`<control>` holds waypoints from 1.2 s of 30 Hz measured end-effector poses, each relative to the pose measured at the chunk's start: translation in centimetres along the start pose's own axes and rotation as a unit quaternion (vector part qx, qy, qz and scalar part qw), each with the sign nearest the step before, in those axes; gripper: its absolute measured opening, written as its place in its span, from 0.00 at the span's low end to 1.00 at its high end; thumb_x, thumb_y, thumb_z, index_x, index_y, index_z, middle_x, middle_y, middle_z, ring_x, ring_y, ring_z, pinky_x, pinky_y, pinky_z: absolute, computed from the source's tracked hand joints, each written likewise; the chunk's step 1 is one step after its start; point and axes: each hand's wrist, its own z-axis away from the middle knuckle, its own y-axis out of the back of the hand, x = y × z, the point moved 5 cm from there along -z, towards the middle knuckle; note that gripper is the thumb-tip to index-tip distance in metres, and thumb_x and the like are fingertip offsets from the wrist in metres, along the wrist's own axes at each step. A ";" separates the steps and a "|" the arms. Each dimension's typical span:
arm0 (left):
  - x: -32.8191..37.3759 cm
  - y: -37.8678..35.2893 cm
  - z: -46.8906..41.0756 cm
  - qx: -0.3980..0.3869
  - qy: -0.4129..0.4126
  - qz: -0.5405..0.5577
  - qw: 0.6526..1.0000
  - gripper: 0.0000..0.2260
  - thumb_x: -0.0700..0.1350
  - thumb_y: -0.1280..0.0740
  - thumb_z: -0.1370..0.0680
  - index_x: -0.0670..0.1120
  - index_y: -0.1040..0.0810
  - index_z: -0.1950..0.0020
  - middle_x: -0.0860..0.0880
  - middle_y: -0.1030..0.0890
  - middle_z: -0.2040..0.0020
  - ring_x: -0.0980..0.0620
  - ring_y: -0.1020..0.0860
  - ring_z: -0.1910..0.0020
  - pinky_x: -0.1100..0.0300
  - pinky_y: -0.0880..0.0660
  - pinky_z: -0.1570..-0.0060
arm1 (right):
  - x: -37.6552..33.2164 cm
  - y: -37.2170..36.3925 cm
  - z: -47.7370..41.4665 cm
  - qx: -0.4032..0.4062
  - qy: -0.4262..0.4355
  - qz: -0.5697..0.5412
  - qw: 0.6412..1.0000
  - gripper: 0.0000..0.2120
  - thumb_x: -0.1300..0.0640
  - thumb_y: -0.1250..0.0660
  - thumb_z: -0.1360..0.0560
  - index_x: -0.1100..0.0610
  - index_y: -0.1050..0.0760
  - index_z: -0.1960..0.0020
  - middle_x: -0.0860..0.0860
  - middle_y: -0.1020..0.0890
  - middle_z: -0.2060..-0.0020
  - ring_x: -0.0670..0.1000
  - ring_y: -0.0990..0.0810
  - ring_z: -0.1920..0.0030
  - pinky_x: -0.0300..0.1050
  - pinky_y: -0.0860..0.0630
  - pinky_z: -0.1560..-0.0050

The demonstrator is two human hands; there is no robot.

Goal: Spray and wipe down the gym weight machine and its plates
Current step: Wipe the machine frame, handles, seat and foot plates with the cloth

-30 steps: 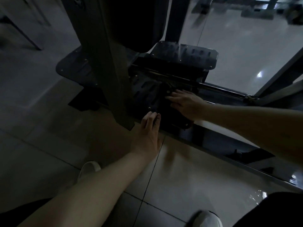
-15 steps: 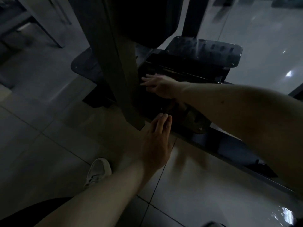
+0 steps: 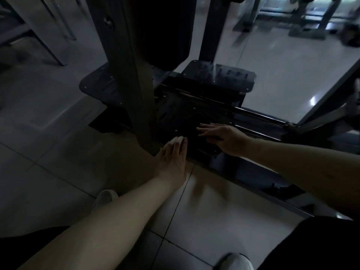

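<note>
Head view, dim gym.
- Weight machine (image 3: 165, 36) stood ahead; slanted upright post (image 3: 134, 90) rose from dark base plate (image 3: 175, 115).
- Right hand (image 3: 220, 136) lay flat on base plate, fingers straight; too dark to tell whether anything lay beneath palm.
- Left hand (image 3: 171, 158) flat, fingers together, holding nothing, fingertips touching plate's near edge just beside post.
- White shoe (image 3: 105, 197) on tiled floor (image 3: 204, 201).

Dim, underexposed view, glare on glossy floor (image 3: 313, 100), blurred far background, wide-angle bending at edges
</note>
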 end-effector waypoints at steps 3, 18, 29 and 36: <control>0.5 1.2 0.4 0.009 0.003 0.041 0.999 0.36 0.51 0.38 0.19 0.44 0.54 0.17 0.45 0.50 0.20 0.44 0.51 0.21 0.50 0.54 0.21 | 0.1 1.1 2.5 0.003 -0.069 -0.001 0.998 0.15 0.61 0.30 0.20 0.52 0.19 0.34 0.46 0.21 0.32 0.45 0.26 0.29 0.45 0.33 0.25; 0.7 6.2 -0.3 0.120 0.119 0.480 0.861 0.11 0.47 0.27 0.22 0.49 0.21 0.40 0.52 0.18 0.49 0.51 0.19 0.46 0.55 0.23 0.43 | -5.6 5.8 1.7 0.170 -0.120 -0.067 0.976 0.09 0.56 0.26 0.23 0.48 0.25 0.48 0.46 0.20 0.55 0.46 0.20 0.54 0.39 0.25 0.54; -1.3 1.0 -2.1 0.049 0.031 0.135 0.989 0.32 0.47 0.34 0.21 0.45 0.41 0.19 0.48 0.41 0.21 0.48 0.45 0.22 0.49 0.36 0.26 | -1.4 -2.9 1.5 -0.069 -0.220 0.232 0.945 0.31 0.32 0.53 0.18 0.36 0.61 0.19 0.48 0.63 0.18 0.60 0.70 0.20 0.66 0.68 0.24; -1.5 -0.5 -1.0 0.112 -0.009 0.135 0.984 0.29 0.44 0.39 0.23 0.40 0.36 0.22 0.44 0.39 0.23 0.45 0.41 0.22 0.45 0.29 0.31 | 0.1 -1.9 -7.7 -0.099 -0.169 0.256 0.947 0.27 0.42 0.55 0.15 0.39 0.59 0.18 0.49 0.60 0.17 0.58 0.65 0.19 0.62 0.62 0.21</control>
